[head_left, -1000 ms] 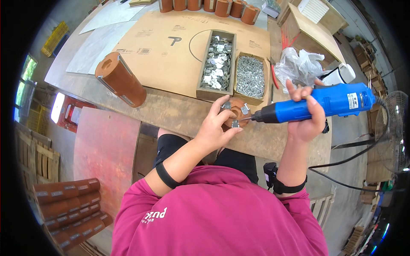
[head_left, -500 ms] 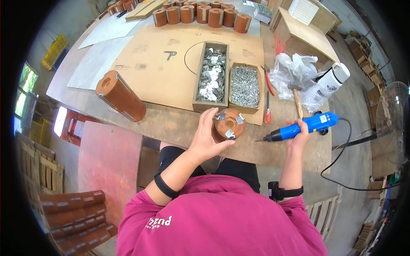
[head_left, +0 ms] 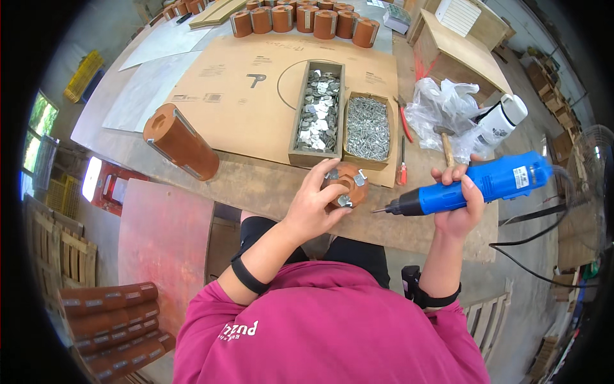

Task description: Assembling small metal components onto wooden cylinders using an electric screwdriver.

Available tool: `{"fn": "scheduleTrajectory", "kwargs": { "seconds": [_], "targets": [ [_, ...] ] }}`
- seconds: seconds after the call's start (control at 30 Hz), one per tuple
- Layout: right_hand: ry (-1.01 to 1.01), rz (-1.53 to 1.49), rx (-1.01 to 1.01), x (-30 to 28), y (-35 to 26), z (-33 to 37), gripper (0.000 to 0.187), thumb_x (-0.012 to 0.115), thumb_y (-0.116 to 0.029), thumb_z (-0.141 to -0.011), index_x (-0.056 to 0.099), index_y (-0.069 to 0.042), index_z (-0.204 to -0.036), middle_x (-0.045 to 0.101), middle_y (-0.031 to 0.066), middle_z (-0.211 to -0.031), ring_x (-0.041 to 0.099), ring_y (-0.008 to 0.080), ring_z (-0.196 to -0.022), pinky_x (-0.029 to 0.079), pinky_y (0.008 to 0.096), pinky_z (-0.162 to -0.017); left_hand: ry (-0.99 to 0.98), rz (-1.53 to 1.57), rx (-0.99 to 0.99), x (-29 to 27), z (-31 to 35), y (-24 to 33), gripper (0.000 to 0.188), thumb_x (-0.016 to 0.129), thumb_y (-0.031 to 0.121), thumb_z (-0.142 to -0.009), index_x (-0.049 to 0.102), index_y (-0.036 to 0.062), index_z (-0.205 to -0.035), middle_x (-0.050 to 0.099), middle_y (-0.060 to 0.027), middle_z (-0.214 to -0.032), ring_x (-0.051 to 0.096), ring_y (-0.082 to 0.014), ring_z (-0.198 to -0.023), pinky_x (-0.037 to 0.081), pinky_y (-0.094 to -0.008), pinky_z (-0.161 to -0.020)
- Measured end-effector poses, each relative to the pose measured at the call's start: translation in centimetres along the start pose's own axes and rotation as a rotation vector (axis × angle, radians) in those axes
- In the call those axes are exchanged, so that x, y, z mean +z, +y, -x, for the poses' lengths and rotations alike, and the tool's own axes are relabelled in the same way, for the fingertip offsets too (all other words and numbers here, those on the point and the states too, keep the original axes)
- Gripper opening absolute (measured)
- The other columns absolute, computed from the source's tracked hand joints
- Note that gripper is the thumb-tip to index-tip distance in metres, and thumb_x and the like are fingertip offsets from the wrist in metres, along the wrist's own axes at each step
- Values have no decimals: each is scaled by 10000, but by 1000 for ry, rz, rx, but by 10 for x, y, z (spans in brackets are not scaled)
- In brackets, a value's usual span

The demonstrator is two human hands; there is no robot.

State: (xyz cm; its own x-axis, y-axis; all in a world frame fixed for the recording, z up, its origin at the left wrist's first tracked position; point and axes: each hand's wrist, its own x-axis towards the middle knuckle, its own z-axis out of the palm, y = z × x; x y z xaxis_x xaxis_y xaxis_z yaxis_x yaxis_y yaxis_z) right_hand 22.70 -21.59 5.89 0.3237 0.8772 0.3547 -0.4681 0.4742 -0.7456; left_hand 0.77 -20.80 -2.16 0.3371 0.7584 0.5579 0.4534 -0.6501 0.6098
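Observation:
My left hand (head_left: 314, 206) is wrapped round the near-left side of a reddish-brown cylinder (head_left: 354, 177). Small metal clips sit on its top end, and my thumb lies across that top. In my right hand (head_left: 462, 203) is a blue electric screwdriver (head_left: 486, 185), held level with its bit pointing left toward the cylinder, apart from it. Just beyond the cylinder stand a wooden box of flat metal clips (head_left: 294, 144) and a carton of screws (head_left: 369, 164).
A longer brown cylinder (head_left: 182, 144) lies at the left. Right of the carton are red-handled pliers (head_left: 407, 125), a screwdriver (head_left: 402, 171), a hammer (head_left: 447, 147), a plastic bag (head_left: 438, 105) and a white bottle (head_left: 502, 120). More cylinders (head_left: 325, 24) stand at the back; a black cord (head_left: 531, 270) trails right.
The electric screwdriver has been raised, and its body has swung closer to me. My left thumb has moved onto the cylinder's top, while the cylinder stays in about the same place.

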Motion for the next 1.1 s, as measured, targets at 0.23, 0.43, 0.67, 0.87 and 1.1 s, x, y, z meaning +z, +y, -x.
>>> {"fn": "scheduleTrajectory", "kwargs": {
  "seconds": [0.23,0.43,0.67,0.87,1.1],
  "targets": [
    [-268,51,-66,52,6,8,492,514,21,-719,292,1,-1157,493,88,-765,525,191,-708,440,447,-792,-3,128,-121,8,5,1,349,734,37,-570,537,27,-858,401,-180,-1188,514,-315,-978,464,-336,-765],
    [-261,201,-72,63,13,10,476,526,-24,-720,310,5,-1144,493,94,-753,525,191,-700,455,442,-775,-12,130,-137,7,4,2,345,734,42,-572,529,30,-849,415,-166,-1167,530,-309,-939,472,-337,-735],
    [-282,163,-50,67,18,11,480,537,44,-724,298,2,-1139,512,75,-746,536,168,-701,469,414,-760,8,72,-81,7,4,-1,364,736,66,-556,526,44,-852,419,-163,-1162,527,-319,-943,464,-355,-748],
    [-347,198,-48,72,19,11,486,532,67,-715,301,-11,-1136,511,70,-755,536,162,-706,465,411,-772,14,62,-75,6,5,-1,357,728,69,-559,527,45,-853,420,-163,-1159,529,-320,-932,462,-356,-746],
    [-364,346,-5,86,27,14,455,514,43,-705,324,-37,-1111,499,65,-768,526,163,-711,443,450,-796,6,97,-115,7,5,2,354,725,64,-552,530,37,-846,431,-161,-1146,542,-311,-892,475,-360,-703]
  ]
}}
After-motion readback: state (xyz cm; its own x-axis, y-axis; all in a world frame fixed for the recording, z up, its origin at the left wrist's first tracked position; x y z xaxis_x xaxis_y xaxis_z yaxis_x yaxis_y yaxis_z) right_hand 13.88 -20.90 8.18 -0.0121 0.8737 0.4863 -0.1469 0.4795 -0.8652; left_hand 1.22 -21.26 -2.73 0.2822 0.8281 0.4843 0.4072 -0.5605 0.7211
